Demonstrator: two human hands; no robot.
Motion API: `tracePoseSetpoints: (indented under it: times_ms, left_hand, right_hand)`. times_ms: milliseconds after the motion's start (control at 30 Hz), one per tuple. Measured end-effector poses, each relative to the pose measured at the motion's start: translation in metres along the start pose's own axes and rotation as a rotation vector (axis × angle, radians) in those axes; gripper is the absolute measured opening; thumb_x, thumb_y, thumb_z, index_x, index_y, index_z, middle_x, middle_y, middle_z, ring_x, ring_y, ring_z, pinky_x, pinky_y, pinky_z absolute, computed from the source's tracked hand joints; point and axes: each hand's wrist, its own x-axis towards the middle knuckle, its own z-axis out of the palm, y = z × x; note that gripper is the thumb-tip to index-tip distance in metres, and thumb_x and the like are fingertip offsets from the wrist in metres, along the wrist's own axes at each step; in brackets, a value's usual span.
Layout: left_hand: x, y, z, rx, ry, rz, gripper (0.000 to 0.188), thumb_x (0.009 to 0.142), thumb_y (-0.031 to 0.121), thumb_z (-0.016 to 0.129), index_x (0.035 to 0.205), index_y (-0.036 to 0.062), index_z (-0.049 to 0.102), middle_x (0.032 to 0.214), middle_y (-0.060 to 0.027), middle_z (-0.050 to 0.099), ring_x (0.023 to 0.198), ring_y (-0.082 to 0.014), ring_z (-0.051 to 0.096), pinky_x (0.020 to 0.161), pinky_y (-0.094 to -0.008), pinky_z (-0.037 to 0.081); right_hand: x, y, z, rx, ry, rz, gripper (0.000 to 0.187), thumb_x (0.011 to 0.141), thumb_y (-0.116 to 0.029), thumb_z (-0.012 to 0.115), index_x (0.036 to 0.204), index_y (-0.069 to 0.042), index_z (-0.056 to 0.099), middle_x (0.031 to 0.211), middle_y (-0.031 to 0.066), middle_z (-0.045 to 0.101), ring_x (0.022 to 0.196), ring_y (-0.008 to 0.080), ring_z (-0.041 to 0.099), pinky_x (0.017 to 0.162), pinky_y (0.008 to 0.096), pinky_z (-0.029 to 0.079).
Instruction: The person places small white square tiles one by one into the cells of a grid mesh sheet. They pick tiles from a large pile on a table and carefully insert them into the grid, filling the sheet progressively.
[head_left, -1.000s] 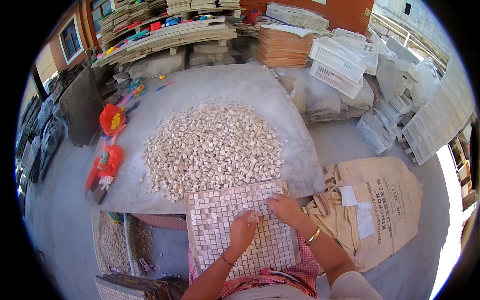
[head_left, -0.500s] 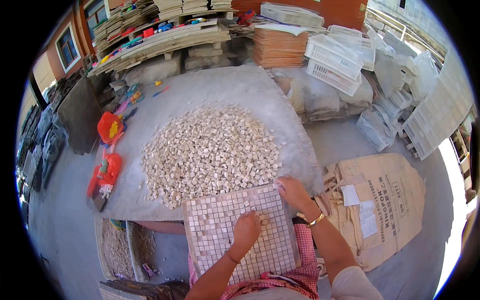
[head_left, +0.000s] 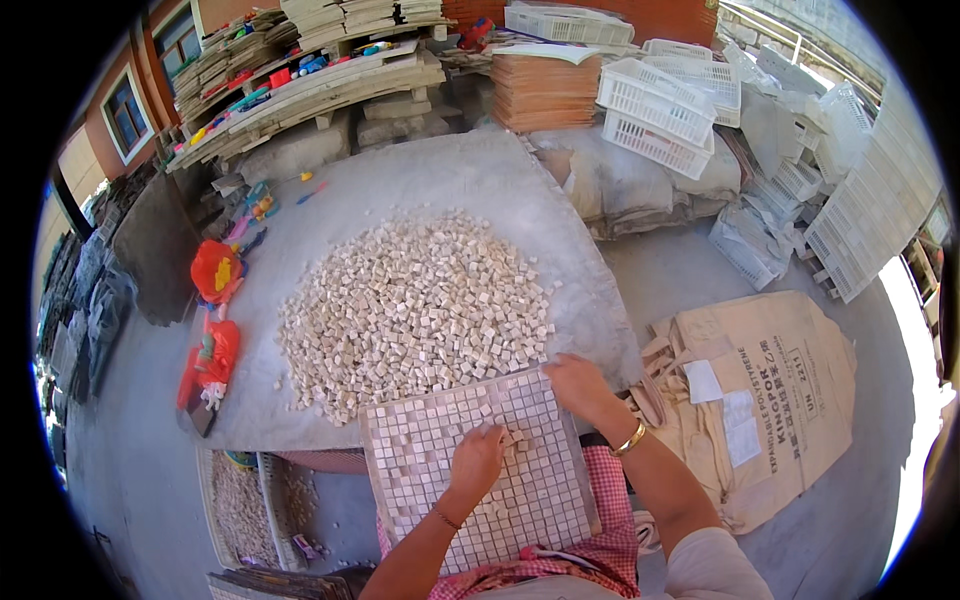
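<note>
A square grid tray (head_left: 588, 505) rests on my lap against the worktable's front edge, most of its cells filled with small pale stone cubes. My left hand (head_left: 477, 462) is over the middle of the tray with its fingers curled closed; whatever is in them is hidden. A few loose cubes (head_left: 513, 438) lie on top of the grid right beside its fingertips. At the tray's far right corner my right hand (head_left: 577, 385) is closed, its fingertips turned away from view. Just beyond the tray spreads a large heap of stone cubes (head_left: 410, 300).
The heap lies on a grey worktable (head_left: 400, 170). Red plastic toys (head_left: 215, 270) line its left side. A bin of cubes (head_left: 235, 510) stands below at the left, a big printed sack (head_left: 770, 400) at the right. White crates (head_left: 660, 115) are stacked behind.
My left hand has shifted slightly left across the tray, showing more of the loose cubes. My right hand stays at the far right corner, its fingers more curled. The whole view has shifted a little.
</note>
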Motion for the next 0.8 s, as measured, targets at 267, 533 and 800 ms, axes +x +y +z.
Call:
tracePoseSetpoints:
  times_ms: [267,533,800]
  left_hand:
    - [0.036,-0.016,-0.012,0.003,0.152,-0.023,0.018,0.077,0.005,0.061,0.095,0.0037,0.057,0.086,-0.0162,0.059,0.080,-0.0365,0.057,0.068,-0.0446,0.048]
    - [0.080,-0.023,-0.008,0.093,0.067,0.033,0.018,0.077,0.005,0.058,0.095,0.0050,0.058,0.086,-0.0149,0.059,0.084,-0.0346,0.058,0.073,-0.0438,0.048]
    - [0.081,-0.023,-0.009,0.237,-0.010,0.114,0.024,0.078,0.006,0.057,0.102,0.0050,0.061,0.089,-0.0148,0.060,0.088,-0.0326,0.058,0.074,-0.0427,0.049]
  right_hand:
    - [-0.074,-0.026,-0.034,0.681,0.211,0.233,0.027,0.079,-0.009,0.061,0.106,-0.004,0.063,0.081,0.0138,0.063,0.075,0.0276,0.061,0.065,0.0345,0.048]
    - [-0.161,-0.033,-0.001,0.821,0.160,0.446,0.021,0.081,-0.010,0.064,0.100,-0.002,0.065,0.090,0.0146,0.067,0.075,0.0216,0.065,0.065,0.0293,0.050]
    - [-0.163,-0.031,-0.008,0.781,0.193,0.423,0.019,0.081,-0.009,0.063,0.098,-0.002,0.065,0.087,0.0152,0.066,0.076,0.0267,0.064,0.066,0.0320,0.050]
